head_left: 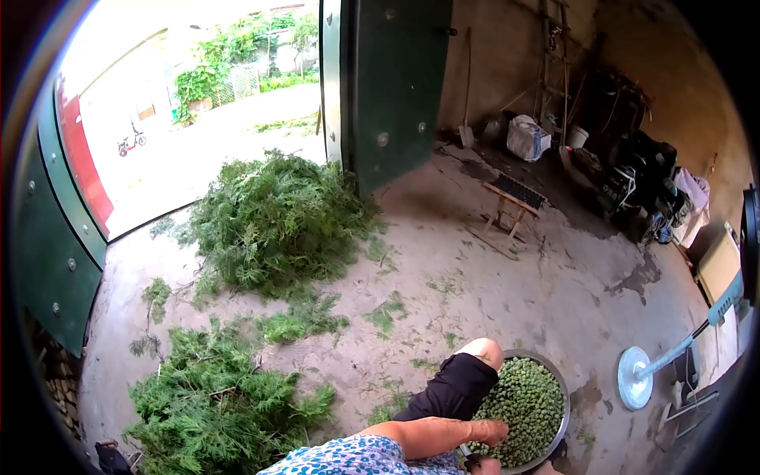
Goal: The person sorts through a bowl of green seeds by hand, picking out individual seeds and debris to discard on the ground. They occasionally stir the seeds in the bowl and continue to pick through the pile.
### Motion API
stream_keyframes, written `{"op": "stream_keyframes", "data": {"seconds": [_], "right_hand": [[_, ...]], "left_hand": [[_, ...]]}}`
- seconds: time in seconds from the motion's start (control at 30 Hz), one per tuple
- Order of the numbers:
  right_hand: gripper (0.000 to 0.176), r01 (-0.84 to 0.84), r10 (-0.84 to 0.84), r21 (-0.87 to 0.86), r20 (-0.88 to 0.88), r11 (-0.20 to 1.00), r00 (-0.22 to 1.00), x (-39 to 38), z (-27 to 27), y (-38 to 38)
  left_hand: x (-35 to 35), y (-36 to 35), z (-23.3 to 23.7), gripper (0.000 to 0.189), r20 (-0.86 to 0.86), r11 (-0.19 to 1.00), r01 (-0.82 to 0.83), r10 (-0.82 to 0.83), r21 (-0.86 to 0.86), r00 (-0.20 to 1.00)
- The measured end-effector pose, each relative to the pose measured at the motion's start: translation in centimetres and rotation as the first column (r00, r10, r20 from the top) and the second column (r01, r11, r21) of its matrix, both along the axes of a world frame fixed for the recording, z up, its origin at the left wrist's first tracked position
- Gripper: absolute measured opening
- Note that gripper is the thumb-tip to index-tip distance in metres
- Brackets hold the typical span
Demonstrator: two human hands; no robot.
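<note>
A round metal basin [567, 405] full of small green cones or berries [529, 404] stands at my bent knee, low in the view. My left hand [492, 432] reaches across from the left and rests over the near-left part of the green pieces. Its fingers are curled in; anything inside them is hidden. My right hand [484, 465] shows only in part at the bottom edge, beside the basin's near rim, and its fingers cannot be made out. On the floor to the left lies a heap of cut evergreen branches [226, 396].
A larger heap of evergreen branches [273, 222] lies by the open green door [400, 95]. Loose sprigs are scattered on the concrete floor. A small wooden stool [507, 210] stands farther back. To the right are a pale-blue round stand base [636, 378] and a parked motorbike [633, 178].
</note>
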State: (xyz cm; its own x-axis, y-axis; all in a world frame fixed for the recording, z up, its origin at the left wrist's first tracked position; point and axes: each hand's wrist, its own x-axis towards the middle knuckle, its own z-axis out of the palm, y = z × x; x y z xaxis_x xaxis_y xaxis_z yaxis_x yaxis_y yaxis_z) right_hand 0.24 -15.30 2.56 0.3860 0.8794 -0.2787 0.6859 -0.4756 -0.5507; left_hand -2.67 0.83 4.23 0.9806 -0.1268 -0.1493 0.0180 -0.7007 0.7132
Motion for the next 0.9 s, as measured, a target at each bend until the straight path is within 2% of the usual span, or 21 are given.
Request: {"op": "stream_keyframes", "data": {"seconds": [0.1, 0.17, 0.2, 0.23, 0.27, 0.3, 0.33, 0.37, 0.4, 0.43, 0.47, 0.53, 0.6, 0.67, 0.7, 0.73, 0.77, 0.87, 0.9], "right_hand": [[0.018, -0.071, 0.066, 0.079, 0.06, 0.994, 0.996, 0.4, 1.3, -0.4], [0.018, -0.099, 0.091, 0.18, 0.054, 0.979, 0.994, -0.4, 5.3, 0.2], [0.021, -0.14, 0.127, 0.15, 0.093, 0.979, 0.988, -0.3, 6.4, 0.2], [0.025, -0.139, 0.127, 0.162, 0.082, 0.977, 0.989, -0.3, 7.7, 0.4], [0.021, -0.195, 0.165, 0.284, 0.129, 0.939, 0.978, 0.2, 7.7, 0.1], [0.021, -0.217, 0.2, 0.279, 0.087, 0.936, 0.976, 0.5, 8.5, 0.0], [0.016, -0.343, 0.296, 0.245, 0.209, 0.907, 0.932, 1.4, 7.9, -0.4], [0.014, -0.334, 0.283, 0.259, 0.216, 0.906, 0.935, 2.0, 8.6, -0.5], [0.013, -0.243, 0.208, 0.247, 0.158, 0.938, 0.965, 2.9, 8.9, -0.9], [0.013, -0.266, 0.205, 0.328, 0.209, 0.906, 0.956, 4.6, 6.8, -1.6], [0.015, -0.074, 0.053, 0.239, 0.094, 0.968, 0.994, 4.7, 10.4, -1.2], [0.016, -0.026, -0.016, 0.377, 0.108, 0.926, 0.994, 7.3, 11.0, -1.7], [0.019, 0.078, -0.119, 0.418, 0.072, 0.905, 0.99, 9.8, 11.6, -2.0], [0.02, 0.172, -0.198, 0.439, 0.015, 0.882, 0.98, 12.2, 12.4, -1.8], [0.019, 0.254, -0.251, 0.358, -0.056, 0.899, 0.966, 13.0, 14.1, -1.4], [0.019, 0.28, -0.272, 0.418, -0.08, 0.864, 0.959, 14.3, 13.8, -1.1], [0.018, 0.281, -0.277, 0.458, -0.076, 0.844, 0.958, 15.4, 13.8, -0.6], [0.017, 0.285, -0.275, 0.514, -0.098, 0.809, 0.957, 18.3, 14.8, 1.2], [0.018, 0.28, -0.274, 0.461, -0.082, 0.842, 0.958, 18.9, 15.8, 1.7]], "left_hand": [[0.9, -0.3, -2.0, 0.018, -0.061, 1.0, 0.007, -0.005, 0.027, 0.998], [1.1, -0.4, -2.8, 0.021, -0.093, 0.999, 0.005, 0.0, 0.053, 0.996], [1.0, -0.7, -3.0, 0.023, -0.103, 0.998, 0.01, -0.004, 0.063, 0.995], [1.6, -0.4, -6.0, 0.024, 0.003, 0.994, 0.087, -0.087, 0.073, 0.996], [1.5, -0.6, -6.0, 0.025, -0.073, 0.987, 0.053, -0.043, 0.15, 0.996], [1.3, -0.5, -7.2, 0.026, -0.099, 0.998, 0.015, -0.009, 0.062, 0.995], [1.6, -0.7, -23.3, 0.025, 0.678, 0.993, -0.107, 0.118, -0.058, 0.725], [-0.1, 0.1, -8.4, 0.023, 0.096, 0.997, 0.0, -0.007, 0.08, 0.995], [0.0, -0.6, -3.2, 0.021, -0.201, 0.962, 0.09, -0.037, 0.259, 0.979], [-0.2, -0.7, -4.0, 0.021, -0.21, 0.959, 0.093, -0.036, 0.267, 0.977], [-0.7, -1.1, -1.8, 0.022, -0.179, 0.958, 0.095, -0.047, 0.27, 0.983], [-1.2, -1.8, 1.0, 0.023, -0.217, 0.99, 0.074, -0.047, 0.116, 0.975], [-1.6, -2.5, 0.0, 0.029, -0.225, 1.0, 0.015, -0.01, 0.023, 0.974], [-1.5, -2.9, -1.0, 0.031, -0.25, 0.996, 0.072, -0.057, 0.05, 0.967], [-1.3, -2.8, -1.9, 0.031, -0.255, 0.997, 0.074, -0.064, 0.033, 0.965], [-1.0, -2.7, -2.2, 0.031, -0.26, 0.997, 0.078, -0.071, 0.017, 0.963], [-0.4, -2.8, -2.3, 0.032, -0.326, 0.999, 0.039, -0.041, -0.012, 0.944], [0.4, -1.5, -5.2, 0.032, -0.302, 0.969, -0.202, 0.151, -0.145, 0.941], [0.5, -1.1, -6.1, 0.032, -0.308, 0.935, -0.318, 0.26, -0.159, 0.915]]}}
